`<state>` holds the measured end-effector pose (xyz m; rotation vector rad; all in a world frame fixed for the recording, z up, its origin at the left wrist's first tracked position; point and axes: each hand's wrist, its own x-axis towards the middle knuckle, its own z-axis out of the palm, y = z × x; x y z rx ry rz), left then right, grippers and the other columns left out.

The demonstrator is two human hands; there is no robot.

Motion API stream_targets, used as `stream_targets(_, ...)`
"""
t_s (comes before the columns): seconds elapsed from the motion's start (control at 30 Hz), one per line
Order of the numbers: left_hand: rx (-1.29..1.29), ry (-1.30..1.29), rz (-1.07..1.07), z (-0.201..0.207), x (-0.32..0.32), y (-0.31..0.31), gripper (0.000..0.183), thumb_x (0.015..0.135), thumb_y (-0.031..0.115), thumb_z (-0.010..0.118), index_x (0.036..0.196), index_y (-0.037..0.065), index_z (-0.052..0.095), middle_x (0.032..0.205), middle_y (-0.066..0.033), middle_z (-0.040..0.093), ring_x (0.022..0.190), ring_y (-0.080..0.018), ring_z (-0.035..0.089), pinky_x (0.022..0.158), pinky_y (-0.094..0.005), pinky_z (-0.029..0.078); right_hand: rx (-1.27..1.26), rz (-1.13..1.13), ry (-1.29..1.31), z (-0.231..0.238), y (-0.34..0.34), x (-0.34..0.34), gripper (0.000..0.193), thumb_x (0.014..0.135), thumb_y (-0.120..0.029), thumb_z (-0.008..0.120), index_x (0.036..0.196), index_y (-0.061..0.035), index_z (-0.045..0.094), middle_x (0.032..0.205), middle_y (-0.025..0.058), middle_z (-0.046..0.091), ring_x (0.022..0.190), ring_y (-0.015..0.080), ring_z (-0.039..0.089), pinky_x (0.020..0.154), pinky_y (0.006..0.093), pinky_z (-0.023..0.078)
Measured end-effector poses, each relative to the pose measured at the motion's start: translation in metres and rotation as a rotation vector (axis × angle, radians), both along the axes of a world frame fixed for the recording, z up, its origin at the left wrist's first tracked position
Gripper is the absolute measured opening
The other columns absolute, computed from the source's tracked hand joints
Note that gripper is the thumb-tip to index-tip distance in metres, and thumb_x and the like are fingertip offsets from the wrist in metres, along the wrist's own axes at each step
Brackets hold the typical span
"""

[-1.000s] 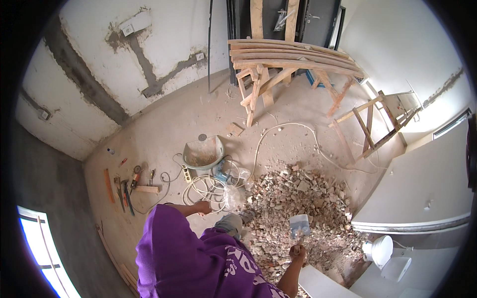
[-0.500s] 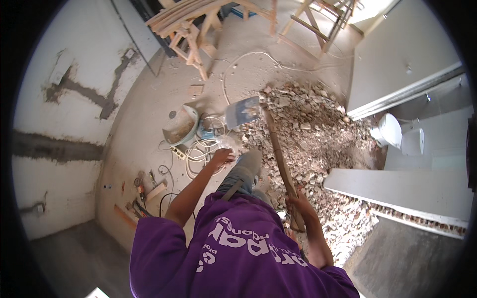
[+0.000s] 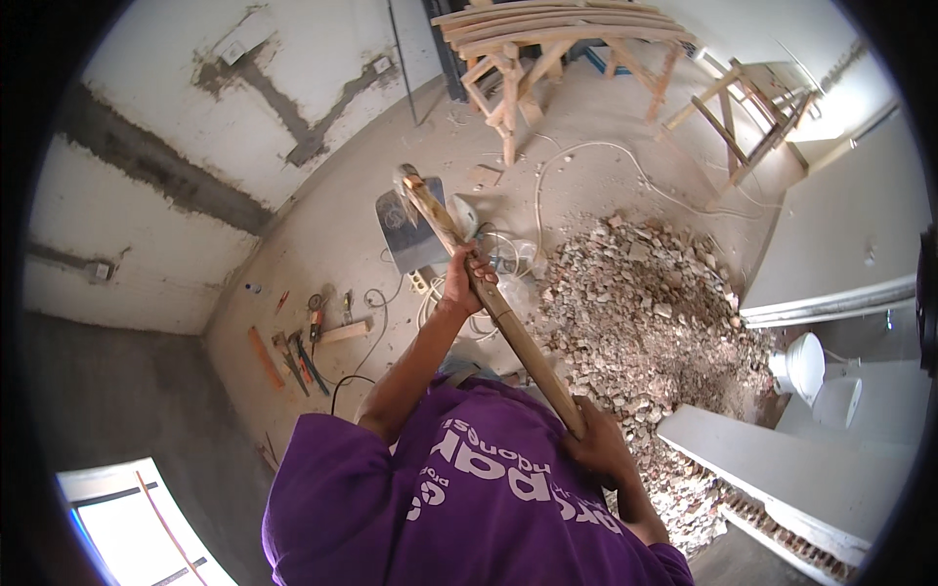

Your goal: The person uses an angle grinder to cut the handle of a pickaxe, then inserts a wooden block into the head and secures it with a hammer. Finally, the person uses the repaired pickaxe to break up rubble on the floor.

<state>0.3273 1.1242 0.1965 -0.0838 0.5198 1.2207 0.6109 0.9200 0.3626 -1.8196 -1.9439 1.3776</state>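
A hoe with a long wooden handle (image 3: 523,350) and a broad, flat metal blade (image 3: 405,234) slants across in front of me, its head toward the far left. My left hand (image 3: 467,280) is wrapped round the upper handle below the blade. Close to my body, my right hand (image 3: 596,444) grips the lower end. The blade is raised and hides most of a tub (image 3: 464,215) on the floor. To the right lies a large heap of broken rubble (image 3: 645,313).
Coiled white cable (image 3: 430,308) lies beyond my left forearm. Hand tools (image 3: 303,356) rest on the floor at left. A wooden trestle (image 3: 508,103) stands at the back, a white bucket (image 3: 804,366) at right. A pale panel (image 3: 762,479) lies beside the rubble.
My left hand, which was free and apart from the hoe, now holds its handle. The hoe's head has swung left and up, away from the rubble. My view has turned left.
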Motion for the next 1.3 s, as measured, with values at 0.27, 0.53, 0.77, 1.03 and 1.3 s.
stream_targets(0.27, 0.414, -0.035, 0.173, 0.113, -0.108, 0.009, 0.014, 0.090, 0.022, 0.054, 0.079, 0.017, 0.047, 0.058, 0.0095, 0.036, 0.050, -0.0048, 0.037, 0.055, -0.0245, 0.038, 0.122, 0.108, 0.049, -0.021, 0.046, -0.076, 0.047, 0.079, -0.021, 0.066, 0.121, -0.0042, 0.052, 0.083, 0.0244, 0.067, 0.077, 0.0419, 0.067, 0.072, 0.0500, 0.052)
stream_targets(0.53, 0.573, -0.003, 0.222, 0.155, -0.198, 0.025, 0.023, 0.094, 0.025, 0.051, 0.074, 0.019, 0.040, 0.054, 0.0102, 0.033, 0.046, -0.0044, 0.036, 0.051, -0.0243, 0.037, 0.224, 0.023, -0.105, -0.022, 0.082, -0.166, 0.031, 0.079, -0.028, 0.072, 0.099, -0.0063, 0.060, 0.070, 0.0175, 0.066, 0.067, 0.0375, 0.066, 0.061, 0.0452, 0.051)
stream_targets(0.77, 0.602, 0.005, 0.209, 0.167, -0.238, 0.039, 0.024, 0.094, 0.027, 0.050, 0.074, 0.018, 0.040, 0.055, 0.0094, 0.034, 0.047, -0.0052, 0.036, 0.052, -0.0245, 0.037, 0.275, -0.040, -0.069, -0.018, 0.088, -0.210, 0.025, 0.078, -0.024, 0.074, 0.084, -0.0031, 0.061, 0.064, 0.0170, 0.062, 0.058, 0.0337, 0.063, 0.056, 0.0415, 0.047)
stream_targets(1.03, 0.495, 0.022, 0.293, 0.184, -0.254, 0.049, 0.069, 0.089, 0.077, 0.035, 0.094, 0.011, 0.056, 0.098, -0.0107, 0.060, 0.102, -0.0258, 0.055, 0.096, -0.0503, 0.043, 0.307, -0.086, -0.065, -0.015, 0.089, -0.237, 0.024, 0.078, -0.019, 0.075, 0.081, -0.0003, 0.060, 0.058, 0.0152, 0.058, 0.050, 0.0261, 0.059, 0.052, 0.0381, 0.045)
stream_targets(1.3, 0.586, -0.102, 0.208, 0.180, -0.268, 0.055, 0.083, 0.083, 0.085, 0.024, 0.094, 0.011, 0.058, 0.108, -0.0140, 0.056, 0.112, -0.0275, 0.050, 0.105, -0.0612, 0.033, 0.263, -0.141, -0.073, -0.012, 0.080, -0.259, 0.023, 0.079, -0.023, 0.073, 0.081, -0.0026, 0.062, 0.059, 0.0169, 0.060, 0.055, 0.0336, 0.064, 0.053, 0.0424, 0.047)
